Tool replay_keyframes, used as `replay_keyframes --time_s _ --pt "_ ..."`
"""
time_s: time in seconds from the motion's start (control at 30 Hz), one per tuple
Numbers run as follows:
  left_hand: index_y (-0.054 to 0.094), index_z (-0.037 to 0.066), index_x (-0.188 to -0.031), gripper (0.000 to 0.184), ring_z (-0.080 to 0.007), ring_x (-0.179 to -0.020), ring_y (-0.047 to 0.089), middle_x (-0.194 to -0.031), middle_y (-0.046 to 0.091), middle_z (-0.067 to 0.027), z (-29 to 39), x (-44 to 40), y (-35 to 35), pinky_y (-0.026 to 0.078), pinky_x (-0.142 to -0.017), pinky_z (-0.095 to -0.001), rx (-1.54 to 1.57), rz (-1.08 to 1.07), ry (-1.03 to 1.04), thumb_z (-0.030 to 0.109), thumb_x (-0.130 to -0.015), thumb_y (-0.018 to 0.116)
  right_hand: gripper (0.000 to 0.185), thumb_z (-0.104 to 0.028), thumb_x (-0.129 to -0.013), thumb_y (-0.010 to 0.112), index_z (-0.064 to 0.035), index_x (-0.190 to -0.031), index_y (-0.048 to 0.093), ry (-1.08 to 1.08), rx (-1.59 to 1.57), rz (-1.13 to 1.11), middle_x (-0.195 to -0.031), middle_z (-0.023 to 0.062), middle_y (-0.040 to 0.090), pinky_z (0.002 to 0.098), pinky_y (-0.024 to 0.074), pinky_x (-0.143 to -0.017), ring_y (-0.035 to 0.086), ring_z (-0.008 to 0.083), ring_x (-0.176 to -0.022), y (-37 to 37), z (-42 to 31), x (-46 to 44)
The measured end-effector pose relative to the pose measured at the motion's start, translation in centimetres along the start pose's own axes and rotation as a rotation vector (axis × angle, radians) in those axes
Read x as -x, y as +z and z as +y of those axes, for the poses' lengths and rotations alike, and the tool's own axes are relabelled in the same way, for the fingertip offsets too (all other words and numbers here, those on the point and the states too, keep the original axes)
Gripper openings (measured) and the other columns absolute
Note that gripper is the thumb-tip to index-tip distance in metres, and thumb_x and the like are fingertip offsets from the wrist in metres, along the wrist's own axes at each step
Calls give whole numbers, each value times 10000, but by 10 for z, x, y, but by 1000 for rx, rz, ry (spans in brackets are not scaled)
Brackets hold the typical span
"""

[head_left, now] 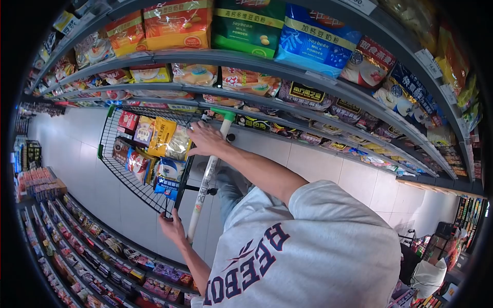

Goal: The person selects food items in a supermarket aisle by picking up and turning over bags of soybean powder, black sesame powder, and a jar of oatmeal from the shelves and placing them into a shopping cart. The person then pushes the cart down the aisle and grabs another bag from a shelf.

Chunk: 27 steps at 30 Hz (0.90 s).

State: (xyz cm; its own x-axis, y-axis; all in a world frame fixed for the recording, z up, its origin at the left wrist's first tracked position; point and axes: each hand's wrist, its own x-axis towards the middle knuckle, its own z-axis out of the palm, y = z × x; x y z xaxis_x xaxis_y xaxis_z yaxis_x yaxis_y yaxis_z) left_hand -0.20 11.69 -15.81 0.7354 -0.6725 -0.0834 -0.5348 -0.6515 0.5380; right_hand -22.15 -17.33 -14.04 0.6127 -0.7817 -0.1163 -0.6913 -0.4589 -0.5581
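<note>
A shopping cart [134, 180] with a black wire basket stands in the aisle, packages lying inside. My right hand [204, 138] is open, fingers spread over the basket's rear edge beside a clear bag [179, 144]; whether it touches the bag is unclear. My left hand [173, 227] is at the basket's other rear corner, thumb and fingers around the dark frame. Between my forearms runs the white cart handle [203, 192], with a green end. The basket holds a yellow packet [162, 134], a red box [128, 120], a blue and white bag [169, 177] and other packages.
Along the top, shelves carry an orange bag [177, 25], a green soybean powder bag [247, 28] and a blue soybean powder bag [316, 41]. Another shelf rack [110, 251] curves along the lower left. A person [429, 272] is at the far lower right.
</note>
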Motion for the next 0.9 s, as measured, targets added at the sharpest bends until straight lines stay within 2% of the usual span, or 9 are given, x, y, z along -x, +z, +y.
replay_keyframes --time_s 0.03,0.13,0.3,0.4,0.43,0.5,0.6,0.77,0.9 --pt "595 -55 -1213 526 -236 -617 580 -694 613 -113 -4 1 3 484 -624 -387 27 60 68 415 -986 656 764 -519 -826 769 6 -1331 540 16 -22 -8 -1337 187 509 580 417 -1064 450 364 -1346 2 3 -4" --pt "602 -52 -1196 543 -224 -645 578 -720 613 -118 -56 -27 19 484 -634 -380 217 175 -252 432 -964 683 807 -541 -806 783 -3 -1355 538 53 -24 -55 -1350 185 510 597 397 -1074 443 357 -1366 0 3 -4" --pt "603 -50 -1212 627 -223 -679 533 -759 554 -81 -23 -6 7 460 -649 -379 33 91 -5 457 -886 773 789 -575 -836 735 -4 -1346 543 185 -301 68 -1370 203 515 601 376 -1093 439 367 -1380 8 3 -8" --pt "597 -46 -1219 633 -212 -682 511 -768 521 -58 -36 -2 10 448 -646 -374 64 128 59 432 -861 808 814 -540 -811 770 5 -1366 531 32 -24 -20 -1375 203 514 600 374 -1102 424 388 -1381 4 -2 8" --pt "595 -41 -1214 617 -198 -681 494 -767 502 -49 -48 -7 13 440 -642 -364 47 140 118 425 -867 804 668 -472 -789 808 4 -1214 609 -35 76 27 -1249 152 553 498 452 -1033 467 332 -1270 0 -4 19" --pt "591 -40 -1203 606 -196 -671 490 -752 507 -54 -48 -5 14 437 -631 -359 37 156 232 433 -880 789 658 -443 -768 830 -4 -1206 612 -5 33 36 -1242 145 555 485 461 -1016 467 326 -1269 8 1 19" --pt "545 -69 -1268 661 -209 -625 516 -713 555 -74 -27 6 5 451 -594 -369 26 39 43 397 -877 805 626 -410 -769 833 -8 -1198 618 21 0 42 -1222 142 567 475 484 -979 471 316 -1265 18 -1 13" --pt "537 -74 -1289 557 -211 -607 515 -713 587 -110 -39 6 8 443 -575 -378 88 48 73 383 -997 666 588 -448 -858 753 3 -1210 621 80 -82 33 -1234 160 574 483 489 -999 490 326 -1262 10 -10 20" --pt "537 -61 -1306 607 -204 -606 524 -739 613 -112 -43 -1 10 447 -565 -371 48 176 56 423 -974 687 607 -488 -891 710 -1 -1241 616 203 -350 139 -1265 172 563 484 483 -1017 496 341 -1262 9 -6 19"
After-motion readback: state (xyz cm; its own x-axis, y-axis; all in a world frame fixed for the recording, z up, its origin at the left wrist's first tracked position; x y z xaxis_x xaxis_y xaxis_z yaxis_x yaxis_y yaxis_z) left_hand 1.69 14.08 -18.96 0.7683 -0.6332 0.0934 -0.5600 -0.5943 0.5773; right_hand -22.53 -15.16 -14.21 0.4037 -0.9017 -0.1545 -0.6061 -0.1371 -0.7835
